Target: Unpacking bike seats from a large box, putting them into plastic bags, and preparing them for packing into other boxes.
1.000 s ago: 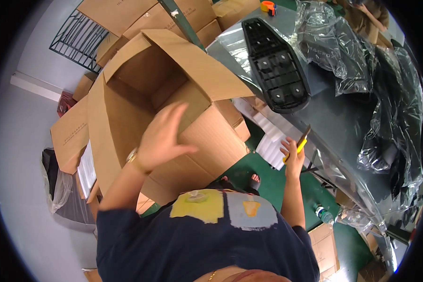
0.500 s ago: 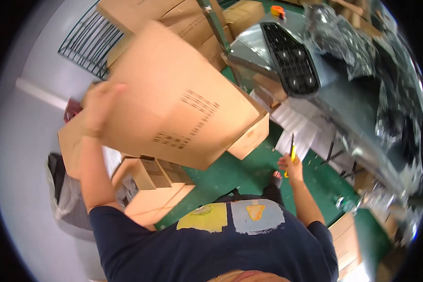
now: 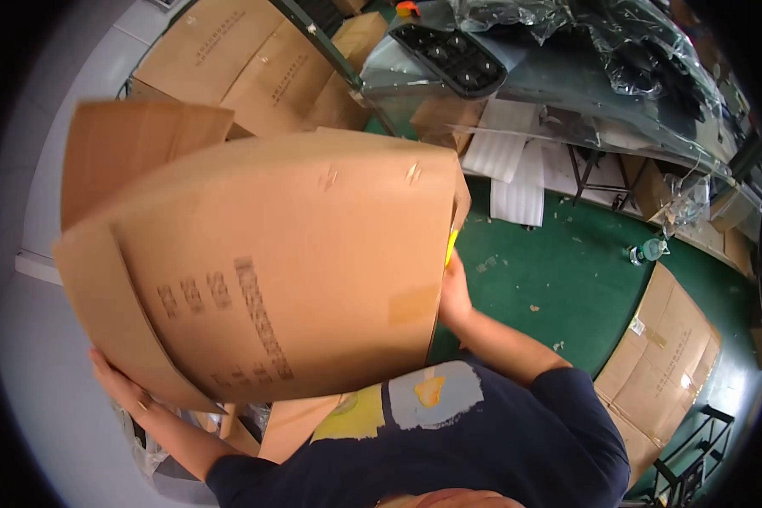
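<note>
A large brown cardboard box (image 3: 347, 262) with dark print hangs in front of my body, its flaps standing loose at the left. My left hand (image 3: 118, 385) grips the box's lower left edge, its fingers partly behind the cardboard. At the box's right side is my right hand (image 3: 455, 292), closed around a yellow utility knife (image 3: 451, 247) and against the cardboard. Only a short yellow part of the knife shows; its blade is hidden, as are some of the right fingers.
Cardboard boxes (image 3: 229, 63) are stacked at the far left. A table (image 3: 559, 93) at the far right carries a black molded panel (image 3: 453, 59) and clear plastic wrapping (image 3: 643, 51). Flattened cardboard (image 3: 665, 360) and a plastic bottle (image 3: 648, 251) lie on the green floor (image 3: 525, 279).
The box has turned and come closer to my body. My left hand has moved down to its lower left edge. My right hand, with the knife, has come in to the box's right side.
</note>
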The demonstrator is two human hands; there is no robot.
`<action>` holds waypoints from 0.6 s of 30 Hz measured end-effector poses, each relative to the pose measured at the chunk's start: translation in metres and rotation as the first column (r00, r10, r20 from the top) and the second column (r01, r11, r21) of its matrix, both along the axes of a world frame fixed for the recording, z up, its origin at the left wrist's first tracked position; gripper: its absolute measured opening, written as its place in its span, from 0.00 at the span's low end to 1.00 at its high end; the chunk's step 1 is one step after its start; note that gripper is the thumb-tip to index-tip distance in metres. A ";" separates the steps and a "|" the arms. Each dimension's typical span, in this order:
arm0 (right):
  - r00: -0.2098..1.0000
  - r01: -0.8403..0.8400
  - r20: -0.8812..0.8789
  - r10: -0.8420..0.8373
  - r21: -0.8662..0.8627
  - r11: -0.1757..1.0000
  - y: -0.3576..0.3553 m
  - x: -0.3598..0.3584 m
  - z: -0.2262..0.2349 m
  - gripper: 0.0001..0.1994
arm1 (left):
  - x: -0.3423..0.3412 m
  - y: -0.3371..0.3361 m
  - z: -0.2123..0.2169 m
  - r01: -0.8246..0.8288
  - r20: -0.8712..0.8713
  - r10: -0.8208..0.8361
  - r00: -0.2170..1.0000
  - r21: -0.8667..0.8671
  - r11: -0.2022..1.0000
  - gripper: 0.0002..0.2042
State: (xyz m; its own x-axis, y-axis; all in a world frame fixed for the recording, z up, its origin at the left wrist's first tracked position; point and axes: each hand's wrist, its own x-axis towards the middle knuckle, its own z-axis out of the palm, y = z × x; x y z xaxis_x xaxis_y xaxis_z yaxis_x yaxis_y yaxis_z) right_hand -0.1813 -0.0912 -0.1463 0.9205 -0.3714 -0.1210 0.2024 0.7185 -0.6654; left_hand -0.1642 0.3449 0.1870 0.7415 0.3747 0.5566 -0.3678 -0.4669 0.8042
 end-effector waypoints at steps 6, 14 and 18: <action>0.992 -0.002 0.115 0.043 -0.330 0.944 0.032 -0.083 -0.009 0.06 | -0.112 0.079 -0.123 -0.461 -0.218 0.452 0.865 0.010 0.887 0.35; 0.969 -0.241 -0.153 0.195 -0.388 0.890 0.036 -0.162 -0.124 0.09 | -0.229 0.064 -0.260 -0.355 -0.265 0.265 0.927 -0.394 0.848 0.28; 0.909 -0.256 -0.369 0.194 -0.126 0.958 0.009 -0.187 -0.143 0.07 | -0.217 0.037 -0.268 -0.400 -0.275 0.307 0.911 -0.412 0.818 0.28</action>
